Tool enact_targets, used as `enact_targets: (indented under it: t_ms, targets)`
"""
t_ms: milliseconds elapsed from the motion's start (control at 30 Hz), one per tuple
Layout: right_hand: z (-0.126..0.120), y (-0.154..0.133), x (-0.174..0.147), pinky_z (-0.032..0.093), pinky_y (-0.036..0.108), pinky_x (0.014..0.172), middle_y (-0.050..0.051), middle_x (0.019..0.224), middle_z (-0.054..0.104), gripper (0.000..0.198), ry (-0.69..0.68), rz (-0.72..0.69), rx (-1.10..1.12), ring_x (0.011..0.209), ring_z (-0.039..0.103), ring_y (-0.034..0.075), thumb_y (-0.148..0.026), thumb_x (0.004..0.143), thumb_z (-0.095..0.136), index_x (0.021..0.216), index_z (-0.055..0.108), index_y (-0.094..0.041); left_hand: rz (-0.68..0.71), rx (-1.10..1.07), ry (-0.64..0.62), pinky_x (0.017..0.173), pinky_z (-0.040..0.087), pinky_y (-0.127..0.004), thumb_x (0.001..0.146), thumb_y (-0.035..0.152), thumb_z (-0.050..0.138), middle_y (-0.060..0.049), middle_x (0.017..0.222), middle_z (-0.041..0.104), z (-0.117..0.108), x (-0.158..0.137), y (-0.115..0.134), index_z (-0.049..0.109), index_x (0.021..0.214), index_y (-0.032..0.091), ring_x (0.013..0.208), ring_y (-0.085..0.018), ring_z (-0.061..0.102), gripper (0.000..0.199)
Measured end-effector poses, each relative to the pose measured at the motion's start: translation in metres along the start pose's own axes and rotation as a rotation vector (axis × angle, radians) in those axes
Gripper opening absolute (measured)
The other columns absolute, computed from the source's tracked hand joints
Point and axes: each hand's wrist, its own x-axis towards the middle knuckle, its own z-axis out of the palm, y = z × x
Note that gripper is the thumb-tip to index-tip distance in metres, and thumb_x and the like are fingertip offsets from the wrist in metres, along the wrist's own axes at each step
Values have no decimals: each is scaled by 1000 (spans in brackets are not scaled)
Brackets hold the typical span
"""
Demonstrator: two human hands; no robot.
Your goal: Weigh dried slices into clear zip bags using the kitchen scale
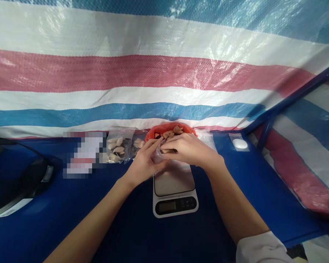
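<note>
Over the back part of a white kitchen scale point(174, 182), both hands meet around a small clear plastic bag point(159, 150). My left hand point(141, 162) grips the bag's side, thumb and fingers curled round it. My right hand point(190, 149) is closed at the bag's mouth, with brown dried pieces point(168, 150) showing under its fingers. Just behind the hands stands a red plastic bag point(188, 128) with more brown, chip-like dried pieces point(174, 132) in it. The fingers hide the small bag's contents in part.
Left of the hands lie clear bags of pale dried pieces point(116, 148) and a blurred-out packet point(83, 153). A black strapped object point(22, 182) sits at far left. A white oval item point(239, 143) lies to the right. A striped tarp point(153, 73) backs the blue table point(120, 226).
</note>
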Motion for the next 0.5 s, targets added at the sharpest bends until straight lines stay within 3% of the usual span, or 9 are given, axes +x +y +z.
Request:
enact_targets:
  t_ms: [167, 500]
  targets:
    - [4, 3, 3, 29, 31, 63, -4, 65, 59, 25, -21, -37, 82, 66, 46, 14, -15, 90, 61, 66, 63, -23, -9, -52, 2, 101, 55, -44, 83, 39, 76, -10, 129, 64, 0, 0, 0, 53, 145, 24, 119, -28, 64, 68]
    - [-4, -2, 3, 40, 27, 74, -4, 75, 63, 24, 29, -75, 226, 74, 53, 13, -13, 92, 59, 71, 64, -23, -99, -103, 32, 101, 54, -46, 75, 46, 83, -11, 127, 66, -3, 3, 1, 54, 145, 23, 115, -29, 66, 79]
